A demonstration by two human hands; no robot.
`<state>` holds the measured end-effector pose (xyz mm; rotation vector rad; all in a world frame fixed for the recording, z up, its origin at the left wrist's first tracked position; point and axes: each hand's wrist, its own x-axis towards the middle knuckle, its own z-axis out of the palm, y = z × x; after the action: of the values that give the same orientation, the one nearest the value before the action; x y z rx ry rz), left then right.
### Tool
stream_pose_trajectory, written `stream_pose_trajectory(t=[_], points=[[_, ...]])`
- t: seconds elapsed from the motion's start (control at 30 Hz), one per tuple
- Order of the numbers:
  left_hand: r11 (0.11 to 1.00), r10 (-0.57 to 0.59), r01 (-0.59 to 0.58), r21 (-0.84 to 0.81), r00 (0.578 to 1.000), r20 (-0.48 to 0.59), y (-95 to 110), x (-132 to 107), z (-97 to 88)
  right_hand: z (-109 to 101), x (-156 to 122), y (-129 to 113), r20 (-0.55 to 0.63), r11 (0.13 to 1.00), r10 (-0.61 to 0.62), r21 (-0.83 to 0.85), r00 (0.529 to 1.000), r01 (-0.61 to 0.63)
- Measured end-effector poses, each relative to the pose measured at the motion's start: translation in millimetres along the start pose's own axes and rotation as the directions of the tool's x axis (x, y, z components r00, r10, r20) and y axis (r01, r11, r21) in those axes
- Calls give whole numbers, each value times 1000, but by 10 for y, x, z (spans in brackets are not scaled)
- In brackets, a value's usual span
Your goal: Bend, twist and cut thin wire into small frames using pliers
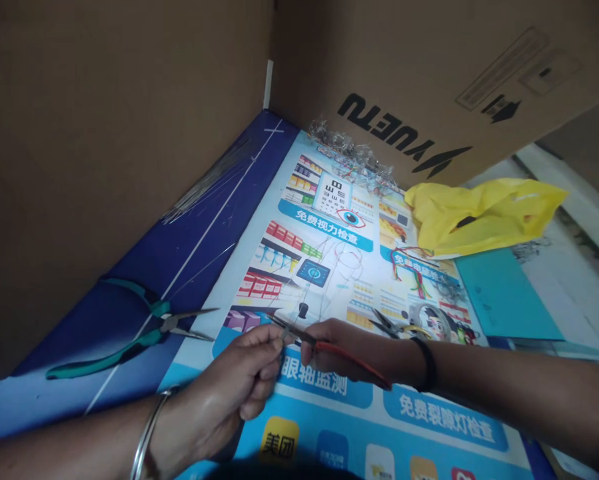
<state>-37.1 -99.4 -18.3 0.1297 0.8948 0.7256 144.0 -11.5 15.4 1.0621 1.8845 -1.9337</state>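
Note:
My left hand (234, 393), with a metal bangle on the wrist, pinches a thin wire piece between thumb and fingers near the tip of a pair of red-handled pliers (329, 348). My right hand (349, 350), with a dark band on the wrist, is closed around the red handles. The plier jaws meet the wire at my left fingertips. Both hands hover over a printed blue and white poster (329, 267). A faint wire frame (344, 257) lies on the poster just beyond the hands.
Green-handled long-nose pliers (139, 337) lie open on the blue surface at left. Another pair of pliers (392, 325) rests right of my hands. A yellow plastic bag (479, 213), a teal sheet (504, 293), coloured wires (414, 267), straight wires (204, 183) and cardboard walls (104, 133) surround the area.

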Motion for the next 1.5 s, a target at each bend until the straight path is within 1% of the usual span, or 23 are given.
stream_pose_trajectory(t=[0.1,0.27,0.4,0.47,0.53,0.57,0.63,0.7,0.77,0.87,0.93,1.03,1.07,1.1,1.13,1.17,1.23,1.27,1.3,1.33,1.37,1.47,1.5], points=[[999,24,-24,42,1000,20,-25,15,-20,-15,13,73,16,997,-58,-44,998,59],[992,66,-73,100,996,66,-41,60,-18,-69,6,49,62,998,66,-16,996,-65],[988,110,-111,112,994,16,-66,48,-32,-50,-92,-58,79,979,192,56,978,-197],[977,172,-171,126,985,5,-59,13,-36,15,-227,-83,-6,985,173,-8,985,-173],[962,228,-227,154,974,11,-25,-35,-30,132,-435,-40,-170,978,73,-181,983,-104],[953,249,-248,175,968,17,0,-60,-26,207,-564,20,-270,950,5,-299,963,-89],[931,284,-285,226,958,36,60,-98,-23,371,-851,240,-448,882,-34,-434,893,-184],[905,324,-325,275,945,50,121,-103,-30,520,-1143,588,-644,814,-90,-487,760,-316],[878,360,-354,321,932,44,173,-74,-42,624,-1400,1021,-747,752,-172,-521,643,-405],[818,407,-397,416,911,67,235,-2,-53,699,-1668,1656,-758,675,-248,-582,603,-454],[757,436,-410,509,897,75,286,39,-47,715,-1781,1951,-756,632,-301,-614,581,-472],[609,477,-392,689,876,77,423,88,-19,691,-1903,2064,-764,594,-324,-623,558,-509],[522,507,-377,765,859,76,490,108,-4,667,-1929,2000,-769,600,-307,-614,561,-513],[390,550,-352,851,830,91,565,133,13,634,-1940,1886,-778,628,-278,-591,564,-506],[183,617,-310,933,775,137,647,165,32,594,-1928,1729,-782,683,-238,-556,576,-473],[-42,662,-221,974,725,193,729,205,53,548,-1887,1540,-765,765,-204,-514,611,-387],[-140,681,-150,979,702,205,881,302,101,441,-1705,1124,-726,936,-206,-342,656,-85],[-175,686,-109,978,699,201,942,356,129,382,-1567,930,-685,980,-180,-183,706,72],[-213,682,-68,975,704,198,989,409,160,321,-1405,764,-631,977,-141,35,763,209],[-249,677,-26,968,710,193,1021,459,194,258,-1229,634,-636,908,-119,242,763,342],[-282,669,15,959,719,186,1039,504,230,195,-1050,542,-665,800,-96,391,740,455],[-350,667,142,926,732,140,1023,607,338,29,-589,446,-674,537,37,636,738,554],[-360,675,182,915,728,121,1002,634,368,-13,-481,446,-659,470,9,666,752,579]])
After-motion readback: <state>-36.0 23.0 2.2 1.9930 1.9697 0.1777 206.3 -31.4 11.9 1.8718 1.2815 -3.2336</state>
